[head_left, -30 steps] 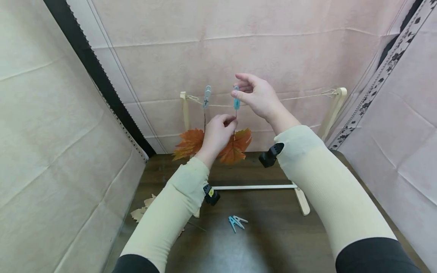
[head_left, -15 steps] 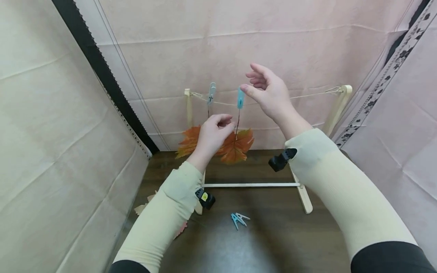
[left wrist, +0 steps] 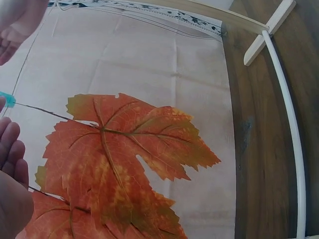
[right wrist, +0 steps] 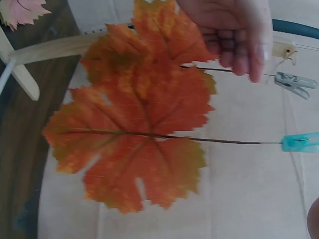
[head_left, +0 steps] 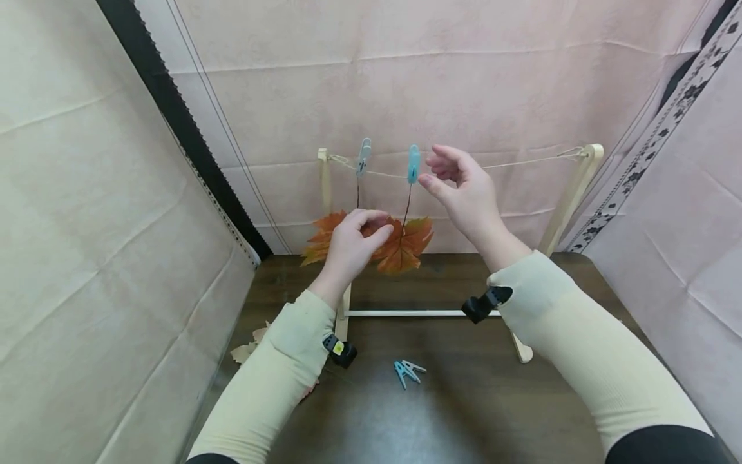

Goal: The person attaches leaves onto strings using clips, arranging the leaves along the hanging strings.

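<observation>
Two orange artificial maple leaves hang by their dark stems from a string. A bright blue clothespin [head_left: 413, 164] clips the right leaf [head_left: 404, 248], and a paler clothespin [head_left: 363, 157] clips the left one [head_left: 321, 240]. My left hand [head_left: 352, 248] hovers in front of the leaves, fingers loosely bent around nothing, partly covering the left leaf. Just right of the bright clothespin is my right hand [head_left: 466, 193], its fingers relaxed and apart from it. In the right wrist view, both stems run straight to their clothespins.
The string [head_left: 522, 164] spans two wooden posts, the right post [head_left: 570, 200] being plain. A white crossbar [head_left: 406, 313] joins the stand's feet. Two clothespins [head_left: 409, 372] lie on the dark table [head_left: 440, 419]. Pale leaves [head_left: 246, 349] lie partly under the left forearm.
My right hand has come off the bright blue clothespin and moved right, then lower. The left hand has left the right leaf's stem and moved down and left. Both leaves stay hanging.
</observation>
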The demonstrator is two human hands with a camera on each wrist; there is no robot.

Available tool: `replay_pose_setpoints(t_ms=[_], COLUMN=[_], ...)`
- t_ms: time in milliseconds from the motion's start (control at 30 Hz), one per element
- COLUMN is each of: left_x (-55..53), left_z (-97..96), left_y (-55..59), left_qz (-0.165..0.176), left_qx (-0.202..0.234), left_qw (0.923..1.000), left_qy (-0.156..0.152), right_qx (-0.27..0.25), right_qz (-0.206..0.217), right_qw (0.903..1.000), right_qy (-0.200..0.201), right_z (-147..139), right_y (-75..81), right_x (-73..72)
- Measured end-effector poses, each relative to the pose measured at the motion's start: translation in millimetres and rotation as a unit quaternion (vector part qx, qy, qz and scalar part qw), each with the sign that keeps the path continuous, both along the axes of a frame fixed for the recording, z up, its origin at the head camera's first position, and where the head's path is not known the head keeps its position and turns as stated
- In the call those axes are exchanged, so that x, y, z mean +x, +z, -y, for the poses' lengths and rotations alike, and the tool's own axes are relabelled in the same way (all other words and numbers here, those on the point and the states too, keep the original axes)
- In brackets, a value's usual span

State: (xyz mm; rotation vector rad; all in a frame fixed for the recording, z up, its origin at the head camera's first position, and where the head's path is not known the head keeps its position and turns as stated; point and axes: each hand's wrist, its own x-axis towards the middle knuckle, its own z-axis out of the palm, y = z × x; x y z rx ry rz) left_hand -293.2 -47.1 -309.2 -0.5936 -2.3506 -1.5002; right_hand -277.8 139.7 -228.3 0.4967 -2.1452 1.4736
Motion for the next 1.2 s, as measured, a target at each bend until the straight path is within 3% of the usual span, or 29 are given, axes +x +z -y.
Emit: replay_pose_setpoints(t_ms=[133, 267, 533, 833, 1000, 1200], left_x=[2.4, 4.8, 8.2, 7.3, 6.4, 6.8], left_z=[2.6, 5.5, 11.2, 39.6, 58.8, 64.9], left_y=[-3.1, -8.8, -27.9, -42.5, -54.0, -69.7], left_qz=[0.001, -0.006, -0.031, -0.010, 0.023, 0.062], left_qx=[-0.004, -0.027, -0.065, -0.124, -0.151, -0.167], left_qw=[0.9999, 0.9996, 0.9971, 0.9917, 0.9880, 0.9835], left_qy=[-0.012, -0.009, -0.026, -0.033, -0.026, -0.032], right_qx=[0.015, 0.020, 0.003, 0.008, 0.022, 0.023], right_qz=[-0.002, -0.003, 0.020, 0.050, 0.081, 0.095], right_qw=[0.9998, 0.9998, 0.9997, 0.9981, 0.9961, 0.9951], right_qy=[-0.008, 0.003, 0.013, 0.035, 0.027, 0.015], right_z=[-0.5, -4.3, -12.9, -17.4, -18.3, -16.3], right_y=[-12.5, -34.1, -66.4, -107.4, -128.2, -148.1], right_x=[8.7, 6.6, 16.8, 19.9, 23.4, 28.3])
